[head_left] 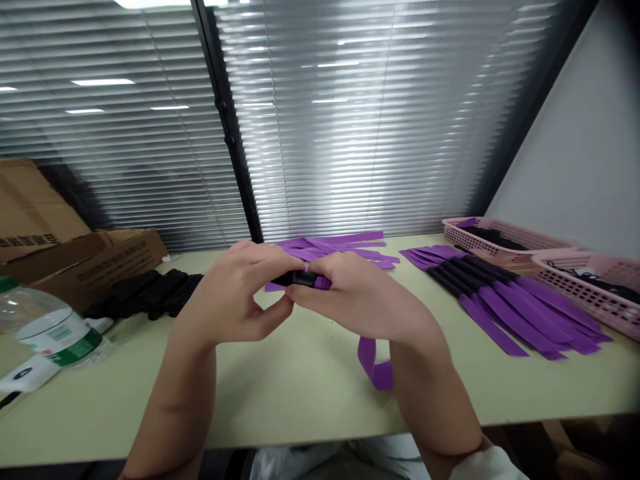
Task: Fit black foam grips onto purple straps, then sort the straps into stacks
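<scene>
In front of me, above the table, my left hand [245,287] pinches one end of a small black piece [299,277] between thumb and fingers. My right hand [360,293] grips its other end, where purple webbing shows folded against the black. A loose length of purple strap [374,367] hangs down beside my right wrist. Fingers cover most of the black piece, so its full shape is hidden. Beyond my hands, loose purple straps [345,245] lie in a pile at the back.
To the right lie several purple straps with black sleeves [465,280], beside two pink baskets [505,253] holding black parts. On the left are black ribbed pieces [150,293], a cardboard box [110,267], a plastic bottle [60,333] and a white power strip [30,373]. Blinds stand behind.
</scene>
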The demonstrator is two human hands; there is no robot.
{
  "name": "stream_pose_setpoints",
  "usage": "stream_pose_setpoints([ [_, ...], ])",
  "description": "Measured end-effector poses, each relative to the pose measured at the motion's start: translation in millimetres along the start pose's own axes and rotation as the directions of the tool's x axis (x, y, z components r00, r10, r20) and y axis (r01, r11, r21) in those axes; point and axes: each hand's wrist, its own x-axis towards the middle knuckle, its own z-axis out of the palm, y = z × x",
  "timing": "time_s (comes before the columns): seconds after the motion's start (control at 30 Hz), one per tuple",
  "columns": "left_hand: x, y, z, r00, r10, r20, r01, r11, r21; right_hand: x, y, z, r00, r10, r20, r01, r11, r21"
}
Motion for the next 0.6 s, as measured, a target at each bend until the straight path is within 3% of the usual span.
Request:
stream_pose_setpoints([
  [0.37,1.2,0.2,-1.9,1.000,-0.011,0.028,0.013,0.999,-0.046,0.9,1.5,0.2,1.000,-0.010,-0.006,0.009,0.998,-0.058],
  [0.6,5.6,7.1,-1.3,0.999,0.017,-0.048,-0.030,0.960,-0.280,4.8,4.0,3.2,1.000,0.023,0.004,-0.022,0.978,-0.207],
])
